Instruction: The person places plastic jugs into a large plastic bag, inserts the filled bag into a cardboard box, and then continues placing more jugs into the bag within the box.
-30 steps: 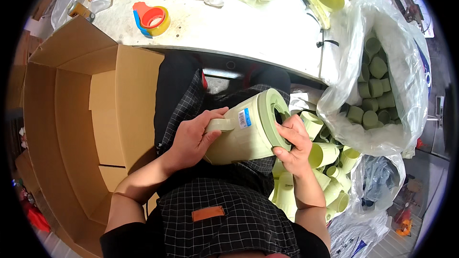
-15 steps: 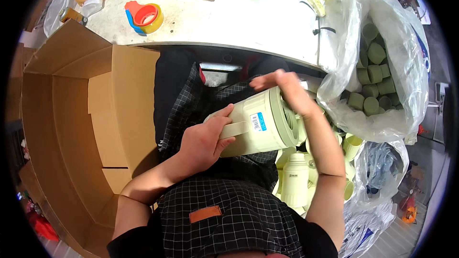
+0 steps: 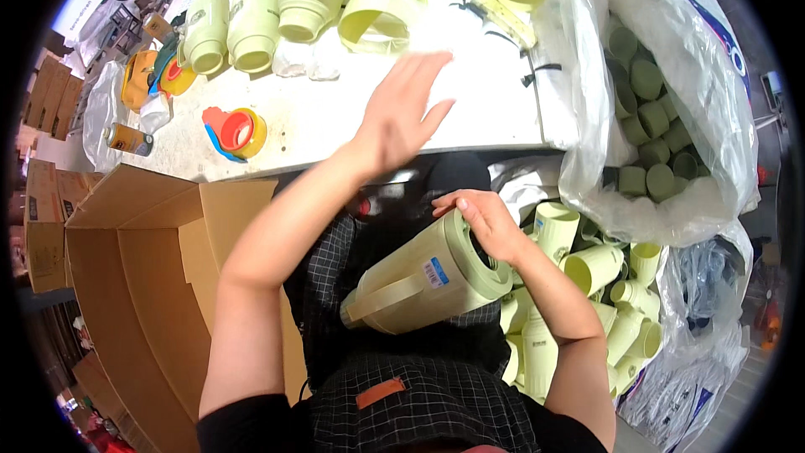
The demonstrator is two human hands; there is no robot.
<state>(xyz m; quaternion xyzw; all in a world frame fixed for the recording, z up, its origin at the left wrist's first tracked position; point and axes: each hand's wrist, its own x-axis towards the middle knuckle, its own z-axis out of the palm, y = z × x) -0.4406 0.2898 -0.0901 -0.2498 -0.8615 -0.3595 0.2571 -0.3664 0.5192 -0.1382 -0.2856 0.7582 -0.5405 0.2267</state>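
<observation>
A large pale green jug (image 3: pixel 419 281) lies tilted across my lap, its handle (image 3: pixel 390 298) toward me and a blue-and-white sticker on its side. At the jug's wide open end, my right hand (image 3: pixel 486 220) grips the rim, the fingers curled over it. My left hand (image 3: pixel 398 113) is off the jug, raised over the table edge with fingers stretched out and slightly blurred. Beyond the left fingers, on the white table (image 3: pixel 327 117), stands a row of similar pale green jugs, among them a wide-mouthed one (image 3: pixel 381 8).
An open cardboard box (image 3: pixel 134 285) stands at my left. To my right, many pale green bottles (image 3: pixel 541 352) are heaped. Above them a clear plastic bag (image 3: pixel 579 143) holds dark green cups (image 3: pixel 646 80). A red-and-yellow tape dispenser (image 3: pixel 239 130) lies on the table.
My left hand has let go of the jug's handle and moved up and forward over the table. My right hand has settled on the jug's rim. The view has shifted, showing more of the table.
</observation>
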